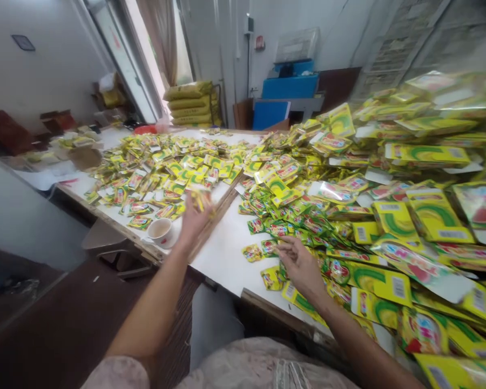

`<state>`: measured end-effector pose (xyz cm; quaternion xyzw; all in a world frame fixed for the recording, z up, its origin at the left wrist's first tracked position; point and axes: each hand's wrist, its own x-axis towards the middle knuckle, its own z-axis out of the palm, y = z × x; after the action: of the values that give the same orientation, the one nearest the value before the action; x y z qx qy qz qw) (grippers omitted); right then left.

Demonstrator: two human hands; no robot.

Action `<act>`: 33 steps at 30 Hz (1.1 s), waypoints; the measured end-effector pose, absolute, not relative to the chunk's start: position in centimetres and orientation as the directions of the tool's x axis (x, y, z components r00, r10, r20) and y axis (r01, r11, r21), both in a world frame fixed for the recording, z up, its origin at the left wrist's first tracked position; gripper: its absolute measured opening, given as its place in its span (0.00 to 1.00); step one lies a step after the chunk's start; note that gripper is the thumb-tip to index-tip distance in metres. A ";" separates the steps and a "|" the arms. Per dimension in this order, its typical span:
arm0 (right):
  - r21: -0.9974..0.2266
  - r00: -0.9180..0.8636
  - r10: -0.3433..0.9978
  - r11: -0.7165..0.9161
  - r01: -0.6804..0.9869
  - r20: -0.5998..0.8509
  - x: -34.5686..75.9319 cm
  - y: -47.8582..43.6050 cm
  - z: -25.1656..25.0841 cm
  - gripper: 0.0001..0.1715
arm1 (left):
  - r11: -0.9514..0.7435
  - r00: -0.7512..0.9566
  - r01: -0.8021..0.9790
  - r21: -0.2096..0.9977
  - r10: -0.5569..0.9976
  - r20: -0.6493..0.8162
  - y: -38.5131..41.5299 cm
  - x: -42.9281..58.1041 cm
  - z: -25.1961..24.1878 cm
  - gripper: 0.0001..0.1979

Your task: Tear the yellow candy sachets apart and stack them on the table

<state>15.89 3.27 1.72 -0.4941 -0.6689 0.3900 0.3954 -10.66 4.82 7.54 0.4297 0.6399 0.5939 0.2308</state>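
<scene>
My left hand (pixel 195 220) is closed around a small yellow packet (pixel 202 201), blurred by motion, above the gap between two white tabletops. A white cup (pixel 160 232) of pale brown drink stands just left of that wrist. My right hand (pixel 302 267) is over the right tabletop, fingers partly bent and slightly apart. Its fingertips are beside a small green and red sachet (pixel 268 247); I cannot tell whether they touch it. A yellow sachet (pixel 271 278) lies below them. More small green sachets (pixel 295 216) are heaped beyond this hand.
Yellow-green cartons (pixel 397 221) form a high pile on the right. Many small yellow packets (pixel 178 167) cover the left tabletop. A wooden edge (pixel 218 210) runs along the gap. Stacked yellow sacks (pixel 190 102) and blue boxes (pixel 289 86) stand behind. A stool (pixel 109 240) is under the left table.
</scene>
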 end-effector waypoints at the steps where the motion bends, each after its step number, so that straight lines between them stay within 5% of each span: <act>1: -0.888 -0.204 0.967 0.222 0.402 0.150 16.4 3.4 1.8 0.15 | -0.074 -0.568 0.450 0.890 0.746 0.349 5.6 -11.3 8.3 0.35; 4: -0.808 -0.273 0.954 0.259 0.529 0.127 17.2 3.8 2.2 0.08 | 0.023 -0.446 0.679 0.734 0.807 0.387 6.3 -10.4 7.7 0.31; 7: -0.694 -0.335 0.937 0.308 0.651 0.102 16.8 4.3 2.6 0.07 | 0.101 -0.227 0.801 0.590 0.963 0.144 4.8 -6.6 4.2 0.19; 10: -0.491 -0.417 0.906 0.395 0.777 0.069 15.5 5.6 2.8 0.13 | 0.165 -0.180 0.880 0.444 0.984 -0.010 3.3 -2.9 0.8 0.21; 15: -0.259 -0.535 0.839 0.499 0.827 -0.094 13.1 7.9 2.0 0.17 | 0.239 -0.256 0.810 0.536 0.966 -0.043 2.7 -1.9 -0.7 0.12; 21: -0.318 -0.523 0.849 0.476 0.820 -0.077 13.0 8.0 1.8 0.08 | 0.245 -0.252 0.208 0.947 0.949 -0.190 1.8 -4.2 -1.4 0.13; 27: -0.730 -0.575 0.817 0.370 0.574 -0.038 13.4 6.4 2.8 0.21 | 0.232 -0.096 -0.035 0.972 0.967 -0.234 0.9 -3.9 -0.8 0.12; 33: -0.762 -0.528 0.848 0.372 0.531 0.046 12.9 5.3 2.0 0.19 | 0.210 0.023 -0.128 0.969 0.978 -0.208 0.7 -2.6 0.5 0.12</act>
<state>12.93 5.25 2.04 -0.4319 -0.7979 0.3570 0.2221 -2.58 0.68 0.55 0.4134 0.5140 0.4736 0.5836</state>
